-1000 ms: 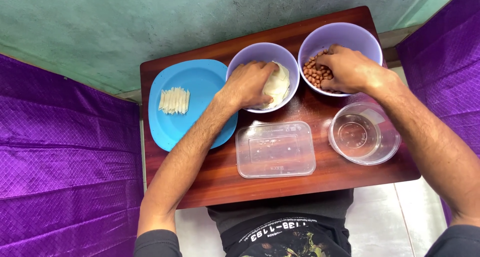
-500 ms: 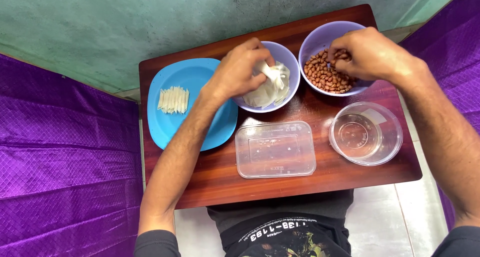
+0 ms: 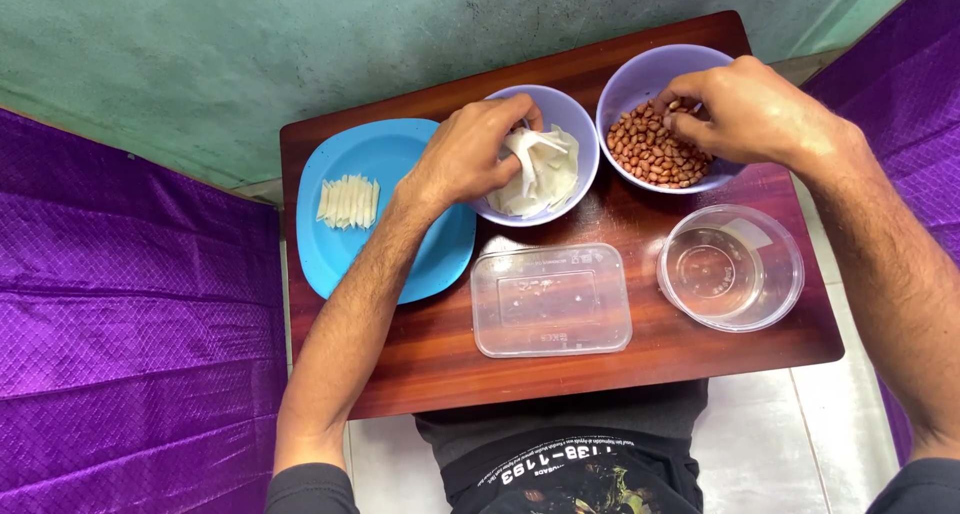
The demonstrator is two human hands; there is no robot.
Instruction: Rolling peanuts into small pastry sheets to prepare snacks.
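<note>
From the head camera, looking straight down, a small wooden table (image 3: 420, 374) carries everything within easy reach of the seated person, the bowls at the far edge and the empty containers nearer the body. The left hand (image 3: 470, 154) hangs over the middle lilac bowl (image 3: 585, 134), its grip narrowed to a pinch on one thin white wrapper strip (image 3: 525, 149) drawn up from the pile of white wrapper pieces (image 3: 550, 179) lying in that bowl; pinching at one edge appears to be the way to separate a single thin sheet from the rest. The right hand (image 3: 750, 109) sits over the second lilac bowl (image 3: 630, 74), fingertips bunched together just above the peanuts (image 3: 655, 154) that fill it; the grip is closed to a small pinch, though whether any nut sits between the fingers cannot be told, since the fingers hide it. The two bowls stand just beside each other, so each hand serves its own bowl without crossing. To the left, a blue square plate (image 3: 400, 264) holds a neat row of pale folded rolls (image 3: 348, 202), laid side by side apart from the loose material. Nearer the person, a clear rectangular plastic lid (image 3: 550, 299) lies flat, and a clear round container (image 3: 730, 269) with what looks like water stands below the peanut bowl.
</note>
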